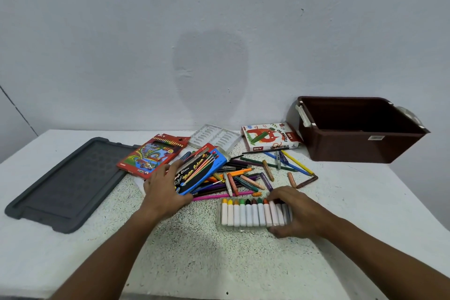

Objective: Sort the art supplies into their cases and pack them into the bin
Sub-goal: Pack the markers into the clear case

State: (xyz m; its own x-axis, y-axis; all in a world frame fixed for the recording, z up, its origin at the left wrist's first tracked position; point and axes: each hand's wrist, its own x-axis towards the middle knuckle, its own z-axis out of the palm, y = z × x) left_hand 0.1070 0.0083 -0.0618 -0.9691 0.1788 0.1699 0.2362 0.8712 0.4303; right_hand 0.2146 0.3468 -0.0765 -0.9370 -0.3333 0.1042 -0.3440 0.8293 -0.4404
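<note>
i see my left hand (165, 187) gripping the near end of the blue water colour box (201, 172), fingers curled round its edge; its long axis runs from near-left up to far-right, tilted over the pile of loose pencils and crayons (246, 178). my right hand (295, 214) clasps the right end of the clear tray of paint tubes (253, 213), thumb below, fingers over the top. the tubes lie side by side, coloured caps pointing away from me. the brown bin (360, 129) sits open at far right.
</note>
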